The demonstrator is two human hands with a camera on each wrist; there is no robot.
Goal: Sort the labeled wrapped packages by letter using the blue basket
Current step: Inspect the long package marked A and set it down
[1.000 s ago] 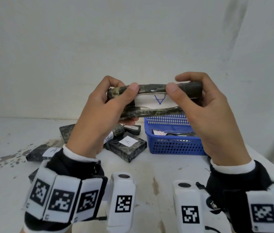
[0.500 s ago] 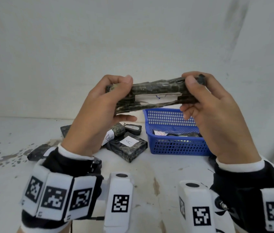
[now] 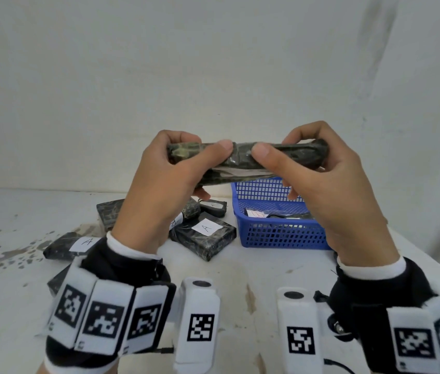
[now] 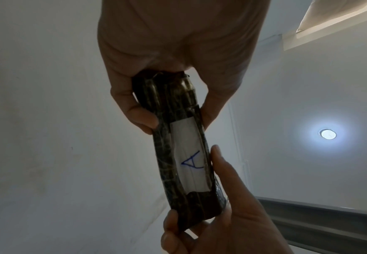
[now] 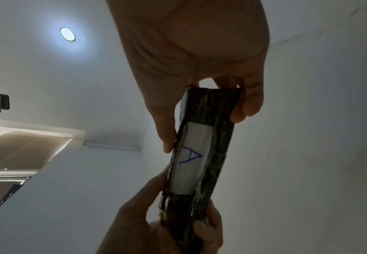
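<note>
Package tilted further since earlier, label now facing down; left hand and right hand each grasp one end, above the blue basket.

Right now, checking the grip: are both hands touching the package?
Touching. The head view shows the left hand and right hand pinching the package.

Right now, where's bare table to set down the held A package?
Bare table lies between the blue basket, the A-labelled package and the wrists, and far left across the stained area. Crowded: the package cluster left of the basket. The held package sits in both hands.
</note>
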